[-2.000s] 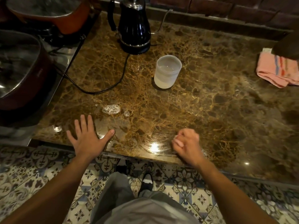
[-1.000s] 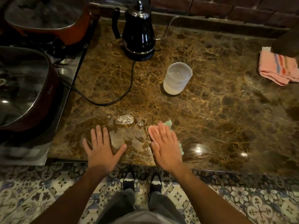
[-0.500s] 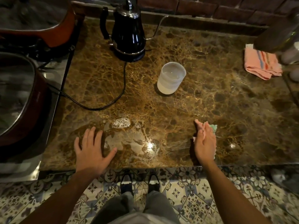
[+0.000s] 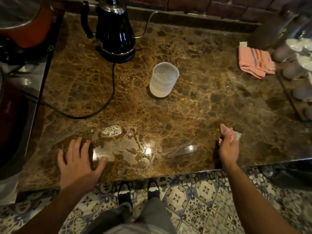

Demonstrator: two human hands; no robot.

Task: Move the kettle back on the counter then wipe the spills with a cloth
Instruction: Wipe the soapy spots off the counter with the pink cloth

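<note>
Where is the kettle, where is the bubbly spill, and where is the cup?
kettle [image 4: 116,31], head view, on the middle of its shiny black body.
bubbly spill [image 4: 111,131], head view, on the white foam patch.
cup [image 4: 162,83], head view, on its frosted side wall.

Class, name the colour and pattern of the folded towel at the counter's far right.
Salmon pink towel with blue and orange stripes, seen in the head view.

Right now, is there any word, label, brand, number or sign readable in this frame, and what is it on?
No readable text anywhere in this view.
Kettle: no brand or marking visible on its black body.
Cup: plain, unmarked.
Striped pink towel: a pale tag-like corner at its top edge, too small and blurred to read.
Cloth in the right hand: no print visible.
</note>
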